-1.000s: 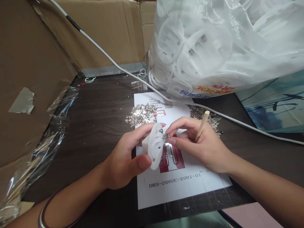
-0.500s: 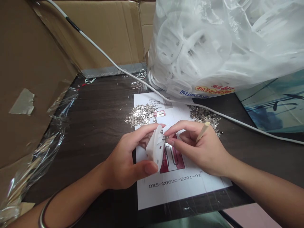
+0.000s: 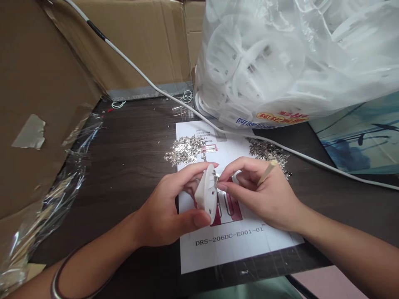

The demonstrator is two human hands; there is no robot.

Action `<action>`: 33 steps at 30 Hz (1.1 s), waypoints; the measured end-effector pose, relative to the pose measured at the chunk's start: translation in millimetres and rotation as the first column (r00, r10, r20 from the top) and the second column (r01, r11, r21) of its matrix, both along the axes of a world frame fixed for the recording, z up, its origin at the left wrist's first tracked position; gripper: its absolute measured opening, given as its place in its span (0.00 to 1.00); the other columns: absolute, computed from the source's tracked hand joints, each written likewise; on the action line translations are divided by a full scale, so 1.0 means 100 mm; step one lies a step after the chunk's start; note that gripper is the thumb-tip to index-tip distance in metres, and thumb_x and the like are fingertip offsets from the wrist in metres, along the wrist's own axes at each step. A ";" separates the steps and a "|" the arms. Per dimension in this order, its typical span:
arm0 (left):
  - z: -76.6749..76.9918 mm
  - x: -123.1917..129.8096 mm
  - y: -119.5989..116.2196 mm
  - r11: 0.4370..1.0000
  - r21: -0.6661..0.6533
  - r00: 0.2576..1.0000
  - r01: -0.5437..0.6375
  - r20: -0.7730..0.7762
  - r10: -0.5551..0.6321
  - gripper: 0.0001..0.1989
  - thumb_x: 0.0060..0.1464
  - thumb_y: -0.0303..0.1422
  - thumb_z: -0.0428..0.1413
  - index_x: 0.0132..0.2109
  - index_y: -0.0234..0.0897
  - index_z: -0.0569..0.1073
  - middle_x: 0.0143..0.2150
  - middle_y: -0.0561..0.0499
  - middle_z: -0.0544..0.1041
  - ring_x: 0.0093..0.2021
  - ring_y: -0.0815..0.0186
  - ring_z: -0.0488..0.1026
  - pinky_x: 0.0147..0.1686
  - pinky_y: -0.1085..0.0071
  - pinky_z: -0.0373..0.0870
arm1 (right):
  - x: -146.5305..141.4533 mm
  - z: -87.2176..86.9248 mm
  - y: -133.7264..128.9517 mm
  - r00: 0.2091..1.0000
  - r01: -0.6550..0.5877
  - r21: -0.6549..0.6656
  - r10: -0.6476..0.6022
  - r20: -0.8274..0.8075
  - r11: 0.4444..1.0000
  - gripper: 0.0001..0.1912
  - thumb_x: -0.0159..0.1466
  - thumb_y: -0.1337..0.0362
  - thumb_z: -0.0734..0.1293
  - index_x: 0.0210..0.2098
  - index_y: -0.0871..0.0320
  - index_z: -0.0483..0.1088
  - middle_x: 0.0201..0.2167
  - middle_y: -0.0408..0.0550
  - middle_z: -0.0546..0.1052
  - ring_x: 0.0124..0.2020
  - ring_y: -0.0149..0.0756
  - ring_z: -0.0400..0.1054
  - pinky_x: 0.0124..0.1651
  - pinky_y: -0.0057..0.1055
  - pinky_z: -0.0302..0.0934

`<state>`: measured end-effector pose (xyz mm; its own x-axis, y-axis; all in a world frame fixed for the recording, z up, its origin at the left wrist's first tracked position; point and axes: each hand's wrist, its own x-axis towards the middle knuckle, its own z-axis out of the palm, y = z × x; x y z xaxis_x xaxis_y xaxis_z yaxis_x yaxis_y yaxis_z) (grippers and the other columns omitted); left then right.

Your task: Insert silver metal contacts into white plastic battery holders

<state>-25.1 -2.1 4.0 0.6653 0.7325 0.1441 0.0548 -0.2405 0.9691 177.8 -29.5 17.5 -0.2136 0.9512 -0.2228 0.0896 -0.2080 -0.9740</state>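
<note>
Tilted nearly on edge, a round white plastic cover (image 3: 207, 195) with small slots is held by my left hand (image 3: 170, 203), fingers behind its upper rim and thumb at the lower rim. My right hand (image 3: 257, 189) pinches a small metal clip (image 3: 216, 181) between thumb and index finger, right against the cover's slotted face. A thin wooden stick (image 3: 267, 171) pokes out of the same hand, tucked under the curled fingers. Beneath both hands lies a printed sheet (image 3: 215, 257) with a red picture, partly hidden.
One heap of small metal pieces (image 3: 184, 150) lies left on the sheet, another heap (image 3: 268, 150) right. A large clear bag (image 3: 268, 74) of white covers stands behind. A white cable (image 3: 143, 77) crosses the table; cardboard walls (image 3: 143, 41) rise at back and left.
My right fingers have pushed the metal clip closer against the cover's face. The cover has shifted slightly right and turned a little in my left hand.
</note>
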 end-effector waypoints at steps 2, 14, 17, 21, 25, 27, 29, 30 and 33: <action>0.01 0.01 0.00 0.999 -0.049 0.999 0.008 0.040 -0.006 0.33 0.54 0.54 0.55 0.59 0.36 0.67 0.38 0.46 0.80 0.37 0.62 0.77 0.37 0.69 0.76 | 0.00 0.00 0.00 1.000 0.004 0.006 -0.004 -0.001 1.000 0.08 0.56 0.61 0.73 0.30 0.56 0.71 0.12 0.37 0.68 0.11 0.37 0.68 0.10 0.26 0.58; 0.02 0.03 0.02 0.993 -0.100 0.991 0.055 0.125 -0.043 0.27 0.56 0.50 0.56 0.58 0.41 0.68 0.47 0.45 0.79 0.44 0.62 0.77 0.40 0.70 0.74 | 0.02 -0.01 0.01 0.999 -0.025 0.186 0.016 0.048 0.982 0.06 0.60 0.64 0.70 0.32 0.62 0.76 0.26 0.46 0.76 0.13 0.31 0.70 0.14 0.26 0.62; 0.03 0.03 0.03 0.990 -0.118 0.990 0.072 0.133 -0.056 0.27 0.57 0.51 0.56 0.57 0.41 0.69 0.45 0.46 0.79 0.40 0.63 0.77 0.37 0.72 0.73 | 0.01 -0.02 0.01 0.997 -0.035 0.263 0.015 0.075 0.964 0.05 0.60 0.66 0.70 0.32 0.63 0.76 0.28 0.46 0.77 0.14 0.26 0.69 0.15 0.23 0.61; 0.03 0.02 0.02 0.984 -0.156 0.988 0.088 0.140 -0.066 0.27 0.57 0.52 0.55 0.58 0.43 0.69 0.43 0.48 0.79 0.37 0.65 0.76 0.35 0.73 0.72 | 0.00 -0.04 0.00 0.996 -0.040 0.281 0.016 0.085 0.959 0.04 0.59 0.67 0.72 0.31 0.63 0.75 0.27 0.45 0.76 0.15 0.24 0.67 0.16 0.21 0.60; 0.05 0.01 0.00 0.981 -0.183 0.992 0.071 0.115 -0.050 0.28 0.57 0.53 0.54 0.57 0.42 0.69 0.41 0.49 0.79 0.37 0.65 0.76 0.35 0.72 0.71 | 0.00 -0.03 0.01 0.993 -0.057 0.305 0.022 0.120 0.950 0.05 0.59 0.67 0.71 0.30 0.63 0.75 0.25 0.45 0.75 0.17 0.24 0.68 0.18 0.20 0.60; 0.06 0.02 0.00 0.979 -0.194 0.995 0.054 0.097 -0.036 0.28 0.56 0.54 0.53 0.57 0.43 0.70 0.42 0.49 0.78 0.38 0.64 0.75 0.36 0.72 0.71 | 0.01 -0.02 0.01 0.991 -0.066 0.312 0.027 0.130 0.948 0.05 0.59 0.67 0.71 0.30 0.63 0.75 0.25 0.45 0.75 0.18 0.24 0.68 0.18 0.20 0.59; 0.07 0.02 0.00 0.979 -0.202 0.997 0.036 0.081 -0.019 0.28 0.55 0.55 0.54 0.56 0.43 0.70 0.41 0.50 0.78 0.38 0.64 0.75 0.36 0.72 0.70 | 0.01 -0.02 0.00 0.991 -0.076 0.296 0.039 0.130 0.952 0.04 0.59 0.67 0.71 0.30 0.63 0.75 0.24 0.44 0.75 0.17 0.24 0.67 0.17 0.19 0.57; 0.07 0.02 0.00 0.978 -0.207 0.997 0.029 0.077 -0.013 0.28 0.55 0.55 0.54 0.56 0.43 0.70 0.40 0.50 0.78 0.37 0.64 0.75 0.35 0.72 0.70 | 0.02 -0.02 0.00 0.991 -0.083 0.272 0.050 0.127 0.959 0.04 0.59 0.67 0.71 0.31 0.63 0.74 0.24 0.43 0.74 0.16 0.23 0.67 0.16 0.19 0.56; 0.07 0.02 -0.01 0.975 -0.219 0.997 0.026 0.072 -0.011 0.29 0.55 0.54 0.55 0.57 0.41 0.70 0.41 0.48 0.79 0.37 0.63 0.75 0.35 0.71 0.71 | 0.02 -0.03 0.00 0.987 -0.108 0.187 0.083 0.137 0.976 0.05 0.60 0.66 0.70 0.30 0.62 0.71 0.22 0.41 0.74 0.14 0.23 0.66 0.15 0.19 0.56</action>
<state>-23.0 -3.3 10.7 0.6732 0.7390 0.0276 -0.0174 -0.0216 0.9996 180.3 -29.6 14.5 -0.2872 0.9555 -0.0679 0.2256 -0.0015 -0.9742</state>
